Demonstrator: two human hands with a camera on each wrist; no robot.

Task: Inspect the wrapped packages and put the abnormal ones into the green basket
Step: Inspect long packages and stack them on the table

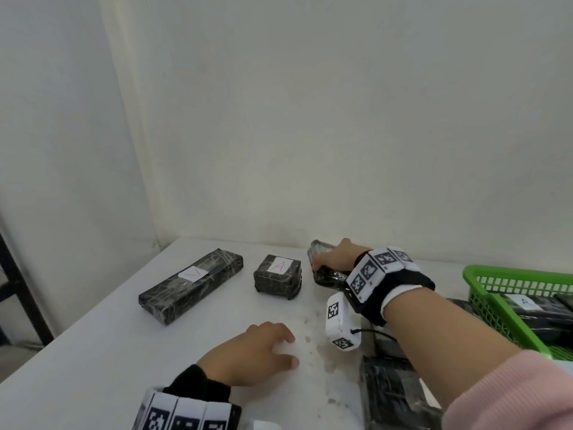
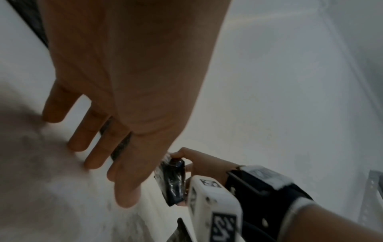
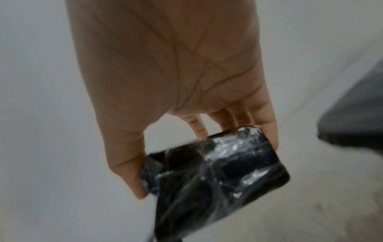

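My right hand (image 1: 330, 259) grips a small black package wrapped in shiny film (image 1: 321, 248) near the table's far edge, thumb on one side and fingers on the other (image 3: 209, 172). The left wrist view shows the same package (image 2: 173, 178) in that grip. My left hand (image 1: 266, 346) rests on the white table, fingers relaxed and spread, holding nothing (image 2: 116, 147). A long black package (image 1: 192, 285) with a white label lies at the left. A cube-like package (image 1: 278, 276) marked "A" sits in the middle. The green basket (image 1: 508, 311) at the right holds wrapped packages, one labelled "A".
More dark wrapped packages (image 1: 393, 392) lie under my right forearm at the near right. The white table (image 1: 93, 367) meets a white wall at the back, and its left edge drops off beside a dark frame (image 1: 18, 290).
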